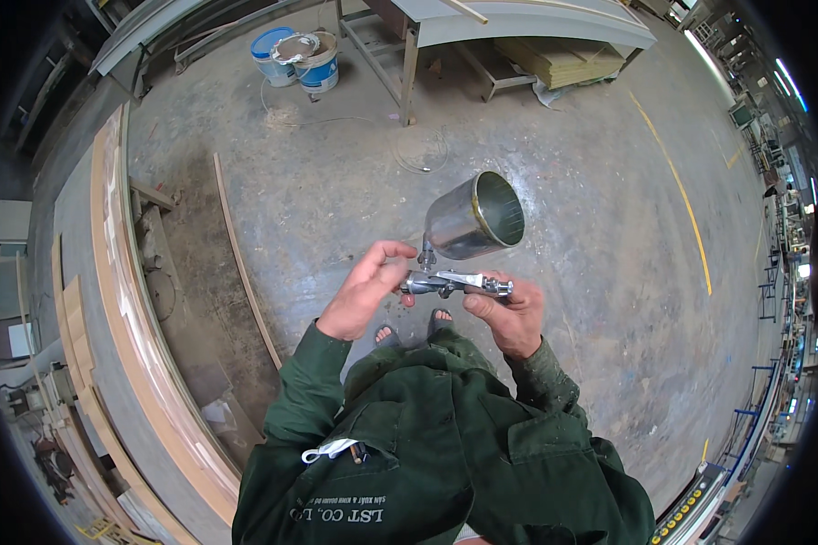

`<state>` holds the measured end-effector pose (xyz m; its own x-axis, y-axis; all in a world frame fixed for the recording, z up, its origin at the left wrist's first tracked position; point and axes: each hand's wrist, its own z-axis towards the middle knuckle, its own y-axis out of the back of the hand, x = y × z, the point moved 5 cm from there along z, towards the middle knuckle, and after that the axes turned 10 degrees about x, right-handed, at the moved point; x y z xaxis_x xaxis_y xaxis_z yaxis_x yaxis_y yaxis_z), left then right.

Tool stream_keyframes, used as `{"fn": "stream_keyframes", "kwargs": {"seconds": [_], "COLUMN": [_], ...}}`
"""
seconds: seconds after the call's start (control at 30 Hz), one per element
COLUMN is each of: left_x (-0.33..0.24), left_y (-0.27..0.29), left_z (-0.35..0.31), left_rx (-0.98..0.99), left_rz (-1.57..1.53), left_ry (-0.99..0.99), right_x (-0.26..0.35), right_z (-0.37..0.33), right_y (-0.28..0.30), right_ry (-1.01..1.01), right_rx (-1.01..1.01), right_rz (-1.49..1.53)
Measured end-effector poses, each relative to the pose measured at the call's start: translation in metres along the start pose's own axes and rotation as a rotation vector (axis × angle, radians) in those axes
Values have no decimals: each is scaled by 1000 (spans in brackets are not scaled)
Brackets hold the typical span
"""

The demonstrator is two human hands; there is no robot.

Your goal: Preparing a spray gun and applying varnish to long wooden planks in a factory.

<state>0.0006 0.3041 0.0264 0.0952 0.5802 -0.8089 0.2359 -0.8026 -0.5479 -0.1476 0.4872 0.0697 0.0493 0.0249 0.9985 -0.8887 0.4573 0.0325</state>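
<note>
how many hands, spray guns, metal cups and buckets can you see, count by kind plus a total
Hands: 2 (left hand, right hand)
Spray gun: 1
Metal cup: 1
Buckets: 2 (left bucket, right bucket)
Total: 6

So it's a head-worn fisheye, the left one of a side-by-side pair, pointed pretty steeply down and a bit forward. The person's own jacket [418, 427] fills the bottom, super close to the lens, and the feet [442, 315] show up well below it on the floor [609, 218]. The left hand [364, 291] and right hand [515, 315] sit mid-view, way nearer than the floor. Facing away from the body, it reaches a table [554, 27] at the floor's far edge. It's wide enough that the long board [123, 245] by the floor's left edge bows.
</note>
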Motion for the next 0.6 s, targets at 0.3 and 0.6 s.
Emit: {"fn": "stream_keyframes", "kwargs": {"seconds": [0.3, 0.6], "left_x": [-3, -8], "left_y": [17, 16], "left_z": [9, 34], "left_rx": [90, -33], "left_rz": [66, 38], "left_ry": [-69, -134], "right_x": [-9, -6], "right_z": [10, 14], "right_y": [-7, -11], "right_ry": [-7, -62], "right_rx": [-49, -120], "right_rz": [-19, 24]}}
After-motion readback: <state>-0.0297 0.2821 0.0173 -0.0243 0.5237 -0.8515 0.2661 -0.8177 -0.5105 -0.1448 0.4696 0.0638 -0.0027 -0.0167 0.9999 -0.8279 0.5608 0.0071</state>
